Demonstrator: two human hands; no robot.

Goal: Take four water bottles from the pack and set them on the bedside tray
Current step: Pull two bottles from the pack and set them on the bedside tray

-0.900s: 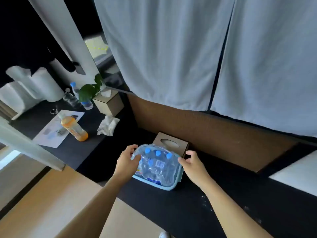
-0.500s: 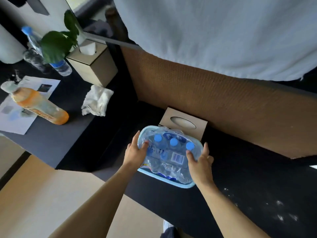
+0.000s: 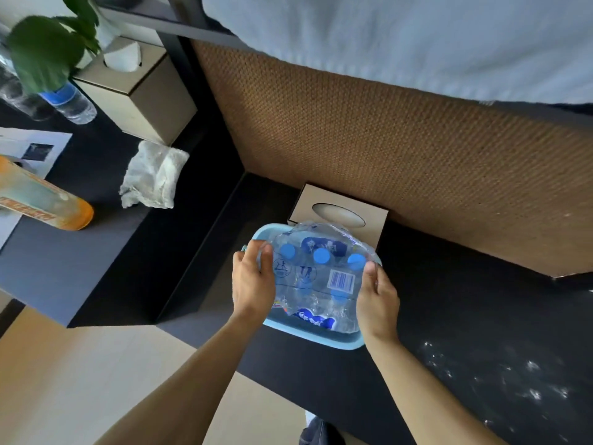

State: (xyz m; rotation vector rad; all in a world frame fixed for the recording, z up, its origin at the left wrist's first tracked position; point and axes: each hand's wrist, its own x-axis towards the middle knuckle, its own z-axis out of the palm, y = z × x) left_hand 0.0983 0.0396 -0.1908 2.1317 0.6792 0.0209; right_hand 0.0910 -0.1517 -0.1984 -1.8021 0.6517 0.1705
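A shrink-wrapped pack of water bottles [image 3: 316, 277] with blue caps stands in a light blue tray [image 3: 321, 338] on the black ledge. My left hand [image 3: 253, 284] grips the pack's left side, fingers over the plastic wrap. On the pack's right side my right hand [image 3: 377, 293] holds it, thumb near a blue cap. The wrap looks closed over the bottles. The hands and the pack hide most of the tray.
A cardboard tissue box [image 3: 340, 215] stands just behind the tray against a woven brown panel [image 3: 385, 149]. On the desk to the left are a crumpled tissue [image 3: 152, 179], an orange drink bottle [image 3: 41, 200], a second tissue box [image 3: 134, 91], a plant [image 3: 48, 43] and a water bottle [image 3: 69, 102].
The view has dropped and come closer to the tray. Both hands have slid from the pack's upper corners to its sides.
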